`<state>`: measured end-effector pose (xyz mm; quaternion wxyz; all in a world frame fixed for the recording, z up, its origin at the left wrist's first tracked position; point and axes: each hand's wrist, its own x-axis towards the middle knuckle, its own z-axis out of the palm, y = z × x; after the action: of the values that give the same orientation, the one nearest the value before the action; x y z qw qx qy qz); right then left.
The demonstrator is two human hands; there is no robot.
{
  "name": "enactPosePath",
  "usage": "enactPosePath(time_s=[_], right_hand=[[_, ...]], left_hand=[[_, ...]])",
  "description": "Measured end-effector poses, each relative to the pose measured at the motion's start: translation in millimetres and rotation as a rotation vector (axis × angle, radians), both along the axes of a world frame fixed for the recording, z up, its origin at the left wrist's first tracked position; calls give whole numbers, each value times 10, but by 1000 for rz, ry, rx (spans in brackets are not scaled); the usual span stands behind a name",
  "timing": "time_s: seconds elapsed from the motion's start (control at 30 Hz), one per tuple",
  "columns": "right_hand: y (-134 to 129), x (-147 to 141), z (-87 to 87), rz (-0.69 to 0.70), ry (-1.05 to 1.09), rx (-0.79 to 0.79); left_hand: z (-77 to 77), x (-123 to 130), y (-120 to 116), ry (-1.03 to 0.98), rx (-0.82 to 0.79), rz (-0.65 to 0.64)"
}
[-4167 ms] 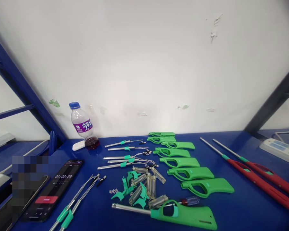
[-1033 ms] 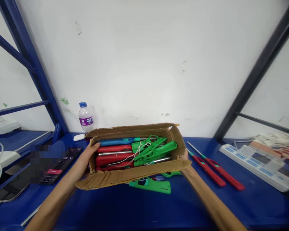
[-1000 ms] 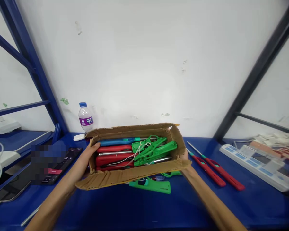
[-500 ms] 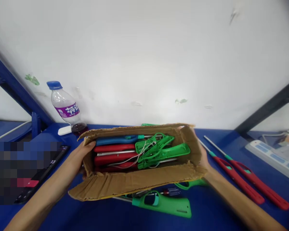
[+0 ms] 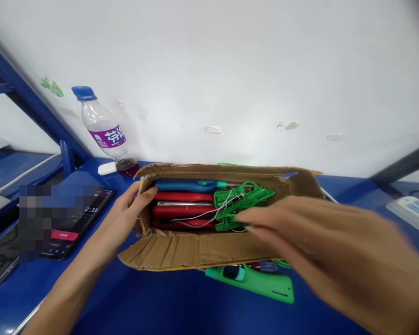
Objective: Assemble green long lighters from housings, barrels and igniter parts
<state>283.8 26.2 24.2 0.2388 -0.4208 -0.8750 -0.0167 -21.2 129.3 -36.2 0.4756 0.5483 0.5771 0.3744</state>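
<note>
An open cardboard box [image 5: 195, 251] stands in front of me, its flaps folded outward. My left hand [image 5: 131, 209] grips its left end, thumb over the rim. Inside lie a blue gas lighter [image 5: 185, 186], several red gas lighters [image 5: 185, 211], and green plastic lighter casings [image 5: 244, 197] with thin white wires [image 5: 223, 204] across them. My right hand [image 5: 321, 246], blurred, reaches over the box's right side. Its thumb and fingertips close around a green lighter casing [image 5: 226, 222], whose right part the hand hides.
A green gas lighter [image 5: 254, 281] and a dark-handled tool [image 5: 265, 266] lie in front of the box on the blue table [image 5: 181, 307]. At left are a bottle [image 5: 106, 130] and a phone [image 5: 80, 223]. A white power strip [image 5: 412, 218] is at right.
My right hand has left the box's right end and come over its contents to the green casings. The left hand stays on the box. The view has shifted, putting the box slightly higher and rightward.
</note>
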Motion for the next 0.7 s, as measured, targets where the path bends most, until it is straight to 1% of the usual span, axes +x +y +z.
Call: enactPosePath(time_s=[0.03, 0.1, 0.17, 0.27, 0.37, 0.43, 0.5, 0.6, 0.7], right_hand=[[95, -123, -22, 69, -151, -41], [335, -330, -83, 134, -320, -65], [559, -475, -131, 208, -414, -52], [761, -618, -153, 246, -505, 31], [850, -717, -182, 258, -562, 65], [895, -769, -232, 246, -578, 83], [933, -812, -291, 230, -587, 100], [958, -852, -338, 205, -596, 111], [940, -857, -315, 198, -620, 128]], left_hand=[[-10, -1, 1, -8, 1, -14], [-36, -5, 3, -21, 9, -37], [-60, -10, 4, -21, 30, -44], [-87, -9, 5, -9, 70, -42], [-97, 4, -1, 2, 119, -67], [-103, 15, -23, 8, 106, -115], [-122, 25, -60, -3, 80, -129], [-191, 23, -117, -31, 83, -77], [-280, -7, -142, -62, 75, -56]])
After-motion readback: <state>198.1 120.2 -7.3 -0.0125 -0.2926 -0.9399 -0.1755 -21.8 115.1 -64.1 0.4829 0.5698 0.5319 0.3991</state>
